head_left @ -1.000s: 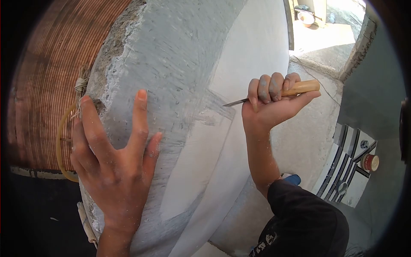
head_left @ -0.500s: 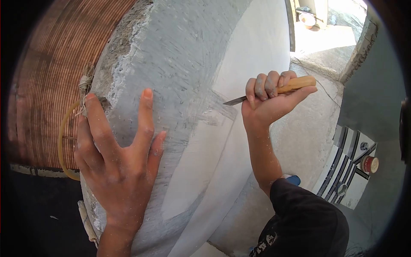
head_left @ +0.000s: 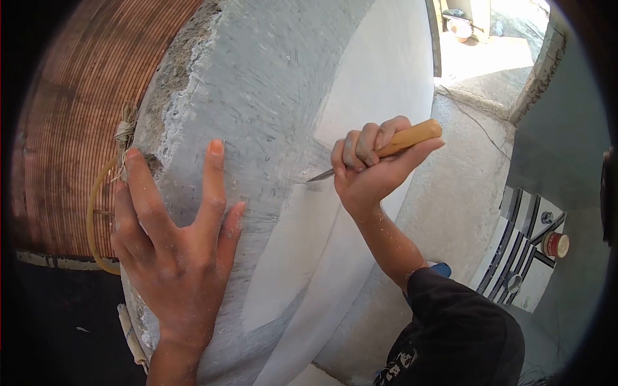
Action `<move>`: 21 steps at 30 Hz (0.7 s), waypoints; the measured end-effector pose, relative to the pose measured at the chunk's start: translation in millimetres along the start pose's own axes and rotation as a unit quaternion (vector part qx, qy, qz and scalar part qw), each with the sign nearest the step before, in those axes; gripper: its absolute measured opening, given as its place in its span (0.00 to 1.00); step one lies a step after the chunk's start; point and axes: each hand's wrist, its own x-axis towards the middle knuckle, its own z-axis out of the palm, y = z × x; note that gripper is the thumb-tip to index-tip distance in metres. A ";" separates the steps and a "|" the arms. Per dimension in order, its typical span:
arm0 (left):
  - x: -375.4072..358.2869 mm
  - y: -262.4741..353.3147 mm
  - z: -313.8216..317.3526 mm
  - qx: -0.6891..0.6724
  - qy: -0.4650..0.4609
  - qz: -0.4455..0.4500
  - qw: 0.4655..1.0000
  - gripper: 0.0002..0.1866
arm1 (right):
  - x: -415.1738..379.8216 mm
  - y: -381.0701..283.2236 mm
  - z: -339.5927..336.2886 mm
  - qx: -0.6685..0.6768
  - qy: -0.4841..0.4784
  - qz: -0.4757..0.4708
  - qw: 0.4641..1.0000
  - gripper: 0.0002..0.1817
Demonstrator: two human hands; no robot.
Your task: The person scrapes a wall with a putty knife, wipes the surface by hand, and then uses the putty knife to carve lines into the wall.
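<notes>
Knife (head_left: 409, 136) sits at 2 o'clock from frame centre, tip toward 8, at the upper end of the white patch (head_left: 283, 264) on the wall (head_left: 264, 77); contact unclear. Right hand (head_left: 376, 175) grips it, fingers curled tight. Left hand (head_left: 174, 248), 8 o'clock, is spread wide, holding nothing visible. Judged step: working the patch edge; next stroke calls for a low, steady angle.

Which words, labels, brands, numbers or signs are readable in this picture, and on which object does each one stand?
No text is readable.
Black shirt: white print, too unclear to read.
Red container: any marking is too small.
Wooden handle in the right hand: no lettering shows.
</notes>
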 end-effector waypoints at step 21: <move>1.5 0.3 -0.4 0.001 0.000 0.000 1.000 0.30 | 7.1 3.0 -3.6 -0.020 0.076 0.026 0.997 0.36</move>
